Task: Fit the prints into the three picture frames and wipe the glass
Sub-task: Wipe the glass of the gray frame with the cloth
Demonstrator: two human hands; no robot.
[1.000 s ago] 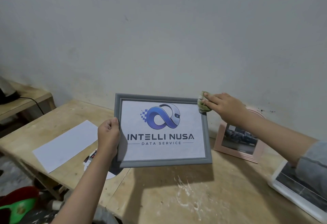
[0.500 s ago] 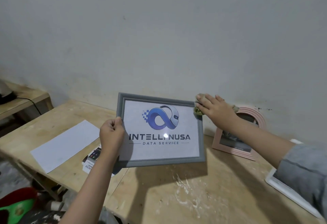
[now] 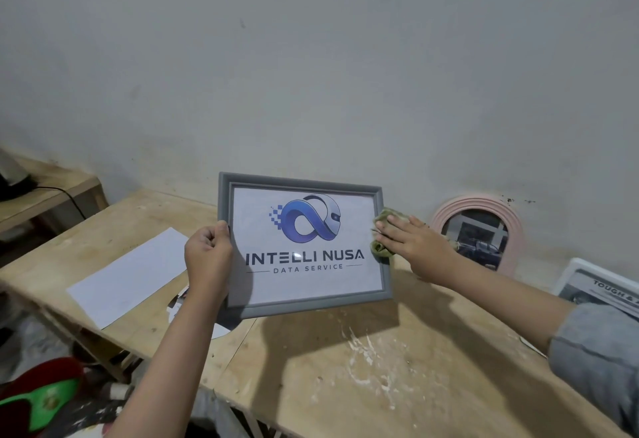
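My left hand (image 3: 207, 258) grips the left edge of a grey picture frame (image 3: 304, 303) and holds it tilted up above the wooden table (image 3: 345, 385). Behind its glass is a logo print reading INTELLI NUSA. With straight fingers, my right hand (image 3: 411, 244) presses a green cloth (image 3: 380, 249) against the frame's right side. A pink arched frame (image 3: 446, 213) with a dark photo leans on the wall at the right. A white frame (image 3: 574, 268) with a black-and-white print lies at the far right edge.
A blank white sheet (image 3: 128, 271) lies on the table's left part, and a printed card (image 3: 178, 303) peeks out under my left forearm. A lower wooden bench (image 3: 52, 192) with a black cable stands at the left. Red and green items (image 3: 41, 399) lie on the floor.
My right hand has slid the cloth from the frame's top right corner down along its right side. The grey frame has tilted slightly; the left hand keeps its hold.
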